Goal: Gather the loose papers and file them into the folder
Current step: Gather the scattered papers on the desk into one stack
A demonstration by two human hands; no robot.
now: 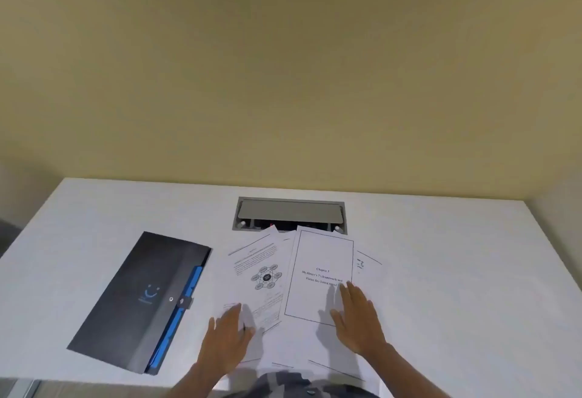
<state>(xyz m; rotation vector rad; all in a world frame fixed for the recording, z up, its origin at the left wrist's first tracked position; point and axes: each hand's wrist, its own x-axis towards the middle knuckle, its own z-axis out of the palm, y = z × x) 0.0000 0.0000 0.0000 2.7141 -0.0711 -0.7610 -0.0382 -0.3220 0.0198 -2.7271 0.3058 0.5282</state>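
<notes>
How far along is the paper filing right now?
Nothing is filed yet. The dark grey folder with blue tabs lies shut on the white desk. Left hand and right hand rest flat on the fanned white printed papers. Squaring, opening and inserting remain.

A table [94, 224] fills the lower half of the view, its far edge against a wall [283, 66]. Set into the table at twelve o'clock is a cable hatch [289, 213]. Just nearer than the hatch, at the centre, lie the loose papers [267, 274], fanned and overlapping, their far corners reaching over the hatch's near rim. The title page [318, 290] lies on top at the one o'clock side of the pile, overlapping a diagram page [252, 271] toward eleven. The folder [135, 300] lies at nine o'clock of the papers, just beside them, slanted. The left hand [228, 331] rests flat on the pile at seven o'clock, the right hand [359, 319] flat on the title page at five.
</notes>
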